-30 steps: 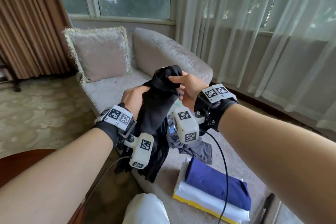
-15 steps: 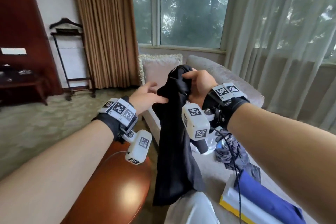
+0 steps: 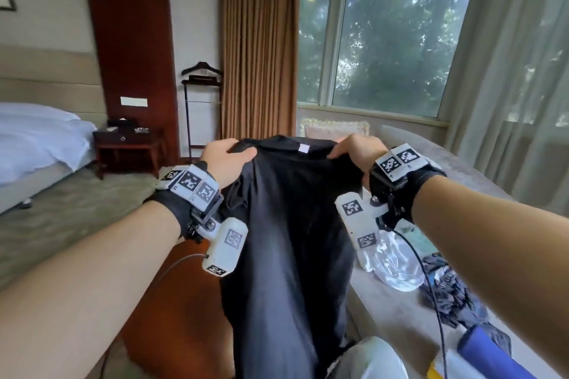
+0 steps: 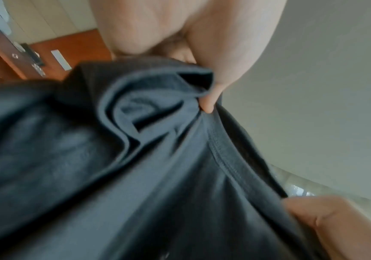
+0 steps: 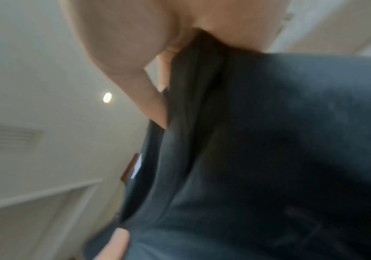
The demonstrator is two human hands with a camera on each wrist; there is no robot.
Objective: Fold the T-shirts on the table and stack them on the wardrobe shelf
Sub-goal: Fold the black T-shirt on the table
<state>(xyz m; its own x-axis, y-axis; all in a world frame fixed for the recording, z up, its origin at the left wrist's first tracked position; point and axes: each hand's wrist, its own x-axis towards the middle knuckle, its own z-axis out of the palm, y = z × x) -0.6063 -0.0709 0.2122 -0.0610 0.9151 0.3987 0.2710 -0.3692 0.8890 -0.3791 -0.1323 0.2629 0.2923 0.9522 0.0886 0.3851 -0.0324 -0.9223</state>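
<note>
The black T-shirt (image 3: 286, 240) hung lengthwise in the air in front of the person, its long axis vertical, with the collar and small white label at the top and the hem falling out of view at the bottom. The left hand (image 3: 226, 160) pinched the top edge on one side, thumb over bunched cloth, and the right hand (image 3: 358, 152) pinched the other side, fingers curled over the fabric. One shirt was held. On the pale sofa (image 3: 400, 311) to the right lay one crumpled dark patterned garment (image 3: 452, 295), one crinkled clear plastic bag (image 3: 392, 264), and at the lower edge what seemed to be a folded stack (image 3: 489, 357) with blue, white and yellow layers, though only its corner showed. A round wooden table (image 3: 175, 301) sat below the left forearm.
</note>
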